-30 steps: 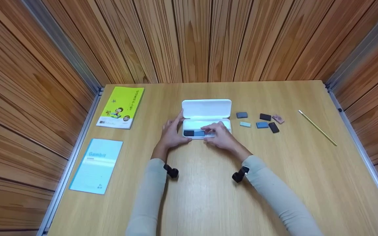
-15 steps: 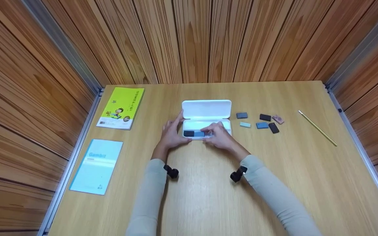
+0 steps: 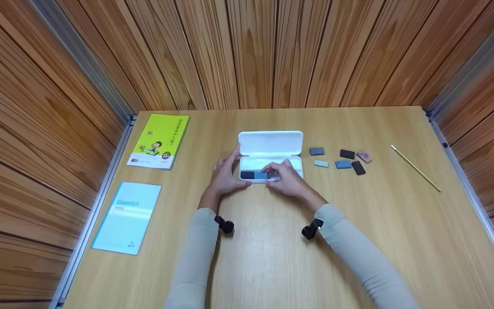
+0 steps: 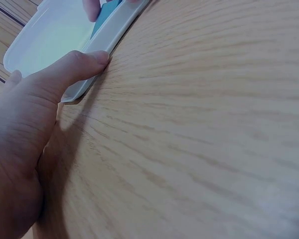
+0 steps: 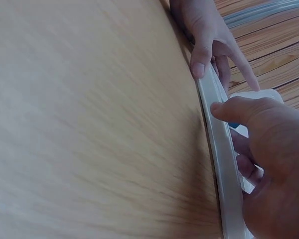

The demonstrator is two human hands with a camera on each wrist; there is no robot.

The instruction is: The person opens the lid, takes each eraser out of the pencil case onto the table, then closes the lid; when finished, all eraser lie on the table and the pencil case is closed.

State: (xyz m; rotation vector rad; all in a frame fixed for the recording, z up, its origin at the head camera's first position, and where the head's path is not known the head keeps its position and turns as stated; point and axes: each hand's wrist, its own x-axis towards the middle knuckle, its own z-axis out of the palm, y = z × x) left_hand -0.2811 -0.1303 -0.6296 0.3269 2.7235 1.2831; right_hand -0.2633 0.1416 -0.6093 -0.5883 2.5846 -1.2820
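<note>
Booth lined with vertical wood panelling, aluminium rails at the corners; within it a pale wooden table [image 3: 272,266] carrying all items. Light blue booklet [image 3: 127,216], front left, flat, cover word "Gambit" legible. Yellow-green booklet [image 3: 159,140], behind it, cartoon figure on the cover, print too small to read. White case [image 3: 270,143], table centre, lid hinged back and lying open, tray toward the person; a black eraser [image 3: 247,174] and a blue eraser [image 3: 260,175] lie end to end in the tray. Left hand [image 3: 225,176] braces the case's left end, thumb pressed against the front rim and fingers straight along the side, apparently to keep it from sliding. Right hand [image 3: 287,177] lies over the tray's right half, fingers curled down onto the contents, thumb on the front rim; whether it pinches an eraser cannot be told. Pencil [image 3: 415,168], far right, diagonal. Loose erasers [image 3: 344,159], a cluster of six just right of the case, in dark blue, pale green, blue, black and pink; no markings legible.
</note>
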